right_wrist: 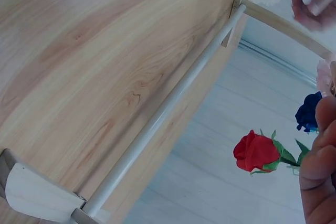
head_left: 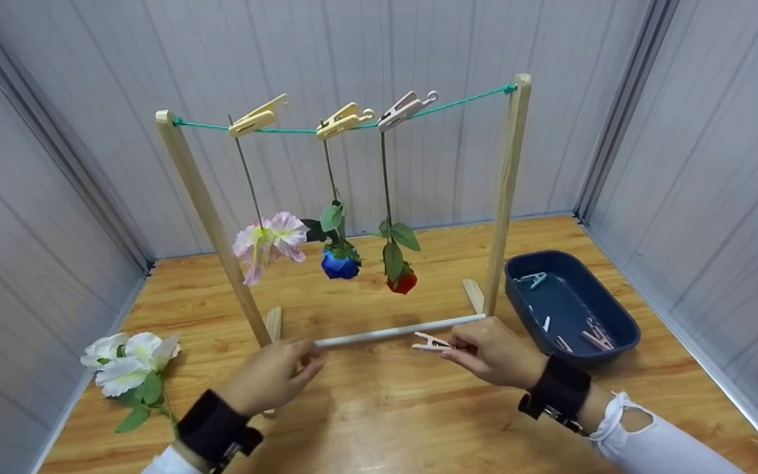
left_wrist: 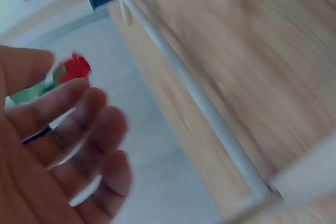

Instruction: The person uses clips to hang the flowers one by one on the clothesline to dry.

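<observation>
My right hand pinches a pale pink clothespin in front of the rack's white crossbar. Loosely curved and holding nothing, my left hand hovers by the crossbar's left end. Behind them a green cord runs between two wooden posts. Upside down from it hang a pink flower, a blue rose and a red rose. Two yellow clothespins and a greyish-pink clothespin grip their stems. White flowers with green leaves lie on the table, left of my left hand.
A dark blue basin with several clothespins stands right of the rack. Wooden posts and feet flank the crossbar. Pale panel walls enclose the wooden table at the back and both sides.
</observation>
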`<act>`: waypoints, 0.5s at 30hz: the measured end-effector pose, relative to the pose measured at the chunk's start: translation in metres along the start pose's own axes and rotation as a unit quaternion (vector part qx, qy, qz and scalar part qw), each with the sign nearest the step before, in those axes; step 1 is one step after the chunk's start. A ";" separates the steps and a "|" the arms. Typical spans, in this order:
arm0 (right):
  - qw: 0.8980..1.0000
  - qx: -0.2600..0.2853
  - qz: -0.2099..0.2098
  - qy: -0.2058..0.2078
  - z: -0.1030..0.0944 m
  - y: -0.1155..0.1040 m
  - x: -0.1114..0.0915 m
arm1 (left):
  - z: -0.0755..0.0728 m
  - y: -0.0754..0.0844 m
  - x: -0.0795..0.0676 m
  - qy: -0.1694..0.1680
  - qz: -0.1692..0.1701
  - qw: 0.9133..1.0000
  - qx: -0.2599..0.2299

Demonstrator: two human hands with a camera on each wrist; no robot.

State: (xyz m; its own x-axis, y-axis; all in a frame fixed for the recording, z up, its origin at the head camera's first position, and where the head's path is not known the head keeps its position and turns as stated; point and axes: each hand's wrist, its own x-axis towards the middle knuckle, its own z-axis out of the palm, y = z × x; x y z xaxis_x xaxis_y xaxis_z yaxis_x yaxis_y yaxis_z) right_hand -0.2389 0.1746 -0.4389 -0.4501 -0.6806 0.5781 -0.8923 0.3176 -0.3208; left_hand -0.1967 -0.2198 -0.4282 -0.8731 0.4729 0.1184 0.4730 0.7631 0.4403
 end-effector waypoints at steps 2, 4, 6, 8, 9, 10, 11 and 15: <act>1.000 0.003 0.004 0.001 0.000 0.001 -0.001 | -0.004 -0.014 -0.012 -0.028 -0.036 0.999 -0.007; 1.000 0.005 0.009 0.003 -0.001 0.002 -0.002 | -0.005 -0.026 -0.022 -0.053 -0.082 0.995 -0.004; 1.000 0.005 0.009 0.008 -0.002 0.004 -0.004 | -0.006 -0.038 -0.031 -0.078 -0.132 0.988 0.005; 1.000 0.007 0.009 0.011 -0.002 0.005 -0.006 | -0.007 -0.050 -0.038 -0.098 -0.175 0.979 0.019; 1.000 0.008 0.009 0.011 -0.002 0.006 -0.007 | -0.007 -0.055 -0.041 -0.104 -0.194 0.975 0.025; 1.000 0.008 0.008 0.010 -0.002 0.007 -0.007 | -0.008 -0.060 -0.045 -0.108 -0.203 0.973 0.035; 1.000 0.009 0.009 0.009 -0.002 0.007 -0.008 | -0.009 -0.065 -0.048 -0.111 -0.209 0.971 0.045; 1.000 0.013 0.008 0.010 -0.002 0.008 -0.010 | -0.012 -0.078 -0.058 -0.117 -0.221 0.966 0.063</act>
State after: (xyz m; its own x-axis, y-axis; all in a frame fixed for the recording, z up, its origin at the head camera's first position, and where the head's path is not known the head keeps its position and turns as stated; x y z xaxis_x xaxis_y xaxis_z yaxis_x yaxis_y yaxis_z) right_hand -0.2414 0.1850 -0.4454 -0.4646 -0.6619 0.5882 -0.8842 0.3107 -0.3488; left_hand -0.1841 -0.3119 -0.4588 -0.9496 0.1644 -0.2668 0.0842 0.9539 0.2879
